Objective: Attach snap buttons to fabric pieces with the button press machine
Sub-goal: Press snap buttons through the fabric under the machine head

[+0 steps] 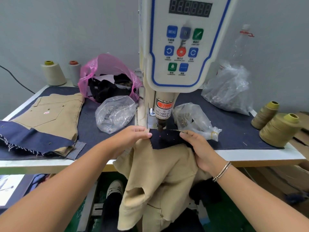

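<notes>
Both your hands pinch the dark fabric piece [167, 138] stretched crosswise between them, left hand [133, 133] and right hand [199, 146] at either end; it lies at the bench [250, 154] edge, directly beneath the press head [161, 125], tan garment [160, 178] hanging below.

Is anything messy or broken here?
Nothing looks broken. A little untidy: the navy fabric piece at the table's left end has frayed threads along its edge, and the tan garment that both hands hold under the button press machine droops off the front edge toward the floor.
</notes>
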Demonstrator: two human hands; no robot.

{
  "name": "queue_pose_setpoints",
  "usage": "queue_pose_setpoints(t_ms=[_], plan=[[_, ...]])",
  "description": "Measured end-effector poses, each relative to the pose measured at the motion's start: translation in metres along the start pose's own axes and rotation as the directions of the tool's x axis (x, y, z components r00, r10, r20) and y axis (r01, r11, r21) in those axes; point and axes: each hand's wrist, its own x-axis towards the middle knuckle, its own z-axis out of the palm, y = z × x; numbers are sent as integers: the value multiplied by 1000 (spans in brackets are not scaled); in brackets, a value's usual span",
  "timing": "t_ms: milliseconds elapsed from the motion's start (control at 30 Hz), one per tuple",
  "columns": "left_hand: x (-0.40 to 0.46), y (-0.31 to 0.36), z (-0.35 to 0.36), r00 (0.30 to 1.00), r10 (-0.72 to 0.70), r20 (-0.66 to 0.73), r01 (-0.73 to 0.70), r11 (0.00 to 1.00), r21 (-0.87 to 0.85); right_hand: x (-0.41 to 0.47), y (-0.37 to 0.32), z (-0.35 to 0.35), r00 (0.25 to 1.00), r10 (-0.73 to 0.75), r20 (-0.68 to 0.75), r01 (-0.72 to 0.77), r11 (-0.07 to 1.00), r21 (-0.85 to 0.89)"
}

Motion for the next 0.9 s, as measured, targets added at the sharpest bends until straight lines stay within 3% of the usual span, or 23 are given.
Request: queue_pose_setpoints(t_ms=[333,900], plan=[[6,0,5,996,34,-84,-34,999,2,5,3,-4,1000,-16,-21,17,1000,18],[7,2,6,995,18,-101,-13,999,51,6,4,-8,999,-24,-39,24,1000,11]])
